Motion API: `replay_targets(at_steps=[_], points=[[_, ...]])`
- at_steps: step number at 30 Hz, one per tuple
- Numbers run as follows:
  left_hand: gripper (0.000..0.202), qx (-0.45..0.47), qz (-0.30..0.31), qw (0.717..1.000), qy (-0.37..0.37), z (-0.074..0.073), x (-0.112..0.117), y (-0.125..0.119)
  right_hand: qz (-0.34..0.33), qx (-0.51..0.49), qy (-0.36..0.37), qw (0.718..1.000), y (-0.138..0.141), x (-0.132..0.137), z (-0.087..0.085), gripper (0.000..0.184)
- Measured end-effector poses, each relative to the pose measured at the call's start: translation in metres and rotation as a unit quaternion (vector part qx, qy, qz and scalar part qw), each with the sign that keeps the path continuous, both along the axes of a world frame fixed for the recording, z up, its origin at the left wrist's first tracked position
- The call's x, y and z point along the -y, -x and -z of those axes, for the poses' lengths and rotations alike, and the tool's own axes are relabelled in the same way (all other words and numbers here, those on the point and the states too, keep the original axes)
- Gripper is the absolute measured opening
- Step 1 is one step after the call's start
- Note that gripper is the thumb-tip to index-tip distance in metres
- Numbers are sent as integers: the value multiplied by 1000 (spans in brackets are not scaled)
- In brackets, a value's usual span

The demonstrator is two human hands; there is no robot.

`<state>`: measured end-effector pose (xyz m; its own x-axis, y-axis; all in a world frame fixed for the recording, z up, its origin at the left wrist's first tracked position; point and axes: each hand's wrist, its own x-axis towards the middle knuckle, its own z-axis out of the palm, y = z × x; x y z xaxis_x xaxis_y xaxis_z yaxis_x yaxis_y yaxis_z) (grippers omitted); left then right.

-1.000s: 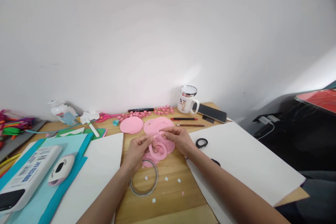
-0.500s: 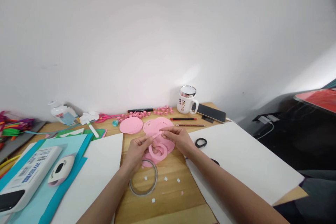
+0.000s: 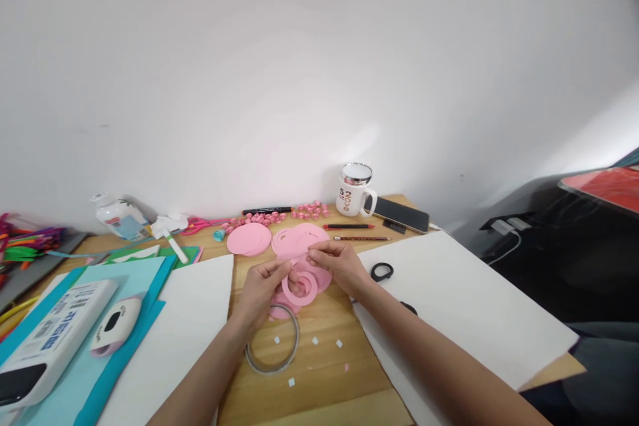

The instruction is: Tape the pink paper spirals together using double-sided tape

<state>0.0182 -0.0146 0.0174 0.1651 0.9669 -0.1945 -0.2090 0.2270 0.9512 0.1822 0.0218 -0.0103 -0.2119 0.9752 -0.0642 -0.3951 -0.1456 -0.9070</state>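
A pink paper spiral (image 3: 301,285) hangs between the person's two hands, just above the middle of the wooden table (image 3: 324,379). Its free outer strip runs roughly left to right, rising slightly toward the right. The coiled part droops below that strip, its flat face turned up toward the person. The left hand (image 3: 262,287) pinches the lower left end of the strip between thumb and fingertips. The right hand (image 3: 340,263) pinches the upper right end the same way, with the other fingers curled loosely.

Right behind the hands lie more cut pink spirals (image 3: 299,238) and, beside them, a stack of pink discs (image 3: 248,238). In front of the hands a ring of clear tape (image 3: 273,347) lies flat on the wood, with small white squares (image 3: 315,341) scattered near it. A black scissors handle (image 3: 382,271) rests on the white sheet (image 3: 464,299) to the right. Farther back stand a white mug (image 3: 355,189) and a dark phone (image 3: 402,214), with a red pen (image 3: 348,226) and a pencil (image 3: 363,238) in front of them. To the left, a paper punch (image 3: 114,324) sits on blue paper (image 3: 124,279).
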Motion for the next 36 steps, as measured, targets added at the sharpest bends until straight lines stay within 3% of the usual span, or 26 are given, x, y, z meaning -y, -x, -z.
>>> replay_targets(at_steps=[8, 23, 36], points=[[25, 4, 3, 1000, 0, 0, -1, 1, -24, 3, -11, 1000, -1, 0, -1, 32], [30, -26, 10, 999, -19, 3, -1, 2, 2, 5, -1, 1000, 0, 0, 0, 26], [29, -6, 24, 999, -25, 2, 0, 1, -26, -8, 3, 1000, -1, 1, 2, 24]])
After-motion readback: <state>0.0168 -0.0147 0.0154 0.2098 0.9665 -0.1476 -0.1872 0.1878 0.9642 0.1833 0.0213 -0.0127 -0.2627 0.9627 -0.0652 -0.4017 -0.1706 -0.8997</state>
